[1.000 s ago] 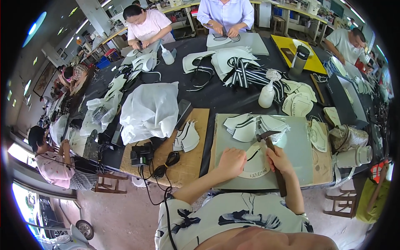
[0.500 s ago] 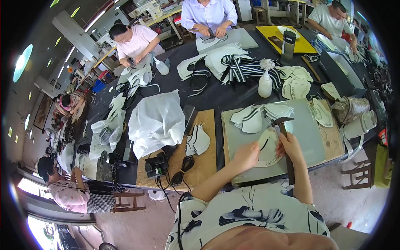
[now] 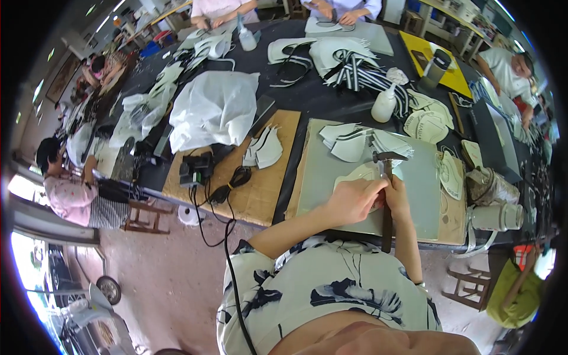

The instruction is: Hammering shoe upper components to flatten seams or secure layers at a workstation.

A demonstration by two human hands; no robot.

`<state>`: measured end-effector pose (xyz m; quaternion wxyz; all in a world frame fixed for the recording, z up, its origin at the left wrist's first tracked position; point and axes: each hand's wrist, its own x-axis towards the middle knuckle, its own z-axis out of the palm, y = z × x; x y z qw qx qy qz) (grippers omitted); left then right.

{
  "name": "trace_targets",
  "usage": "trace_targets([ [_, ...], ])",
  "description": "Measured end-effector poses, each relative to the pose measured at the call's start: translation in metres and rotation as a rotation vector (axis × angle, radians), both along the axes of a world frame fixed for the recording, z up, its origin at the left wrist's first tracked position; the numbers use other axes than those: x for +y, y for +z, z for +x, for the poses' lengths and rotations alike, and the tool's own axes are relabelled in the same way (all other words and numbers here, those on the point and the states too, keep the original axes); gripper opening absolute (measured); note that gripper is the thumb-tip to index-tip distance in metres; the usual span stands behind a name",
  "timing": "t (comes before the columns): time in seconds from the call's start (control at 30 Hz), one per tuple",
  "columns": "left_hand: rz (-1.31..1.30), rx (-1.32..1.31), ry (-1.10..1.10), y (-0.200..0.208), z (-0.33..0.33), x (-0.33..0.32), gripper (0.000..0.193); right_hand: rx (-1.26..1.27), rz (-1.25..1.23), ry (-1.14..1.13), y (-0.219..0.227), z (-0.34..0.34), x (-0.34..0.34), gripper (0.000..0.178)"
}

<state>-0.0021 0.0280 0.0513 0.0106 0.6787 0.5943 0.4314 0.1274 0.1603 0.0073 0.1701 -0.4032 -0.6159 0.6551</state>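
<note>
My right hand [image 3: 397, 198] is closed round the upright handle of a hammer [image 3: 387, 228], whose metal head points up toward the far side. Close against it, my left hand [image 3: 355, 201] has its fingers pinched together at the right hand's fingers; what they hold is hidden. Beneath both hands lies a curved white cut piece [image 3: 358, 173], largely covered by them, on a grey-green work board [image 3: 316, 177]. Just beyond, two small stacks of white pieces, a left one [image 3: 346, 144] and a right one [image 3: 391, 144], rest on the same board.
A white squeeze bottle [image 3: 384, 105] and marked pattern pieces [image 3: 427, 118] stand beyond the board. At left are a white plastic bag [image 3: 214, 109], a black device [image 3: 196, 170] and a coiled cable [image 3: 239, 176]. A metal flask [image 3: 497, 217] lies at right. Co-workers sit around the table.
The view has tilted down and shifted. My left hand has moved from the white piece's left edge to meet my right hand, which still grips the hammer.
</note>
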Motion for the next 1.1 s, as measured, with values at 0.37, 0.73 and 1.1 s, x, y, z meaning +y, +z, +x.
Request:
trace_targets([
  [0.37, -0.075, 0.254, 0.970, -0.064, -0.178, -0.082, 0.037, 0.063, -0.094, 0.022, 0.003, 0.007, 0.003, 0.030],
  [0.73, -0.076, -0.002, 0.274, -0.019, -0.105, 0.039, 0.031, 0.165, 0.027, 0.006, 0.052, 0.019, -0.004, 0.026],
  [1.1, -0.470, 0.188, 0.348, -0.022, -0.090, 0.061, 0.043, 0.089, -0.145, -0.087, 0.020, 0.052, 0.020, 0.026],
])
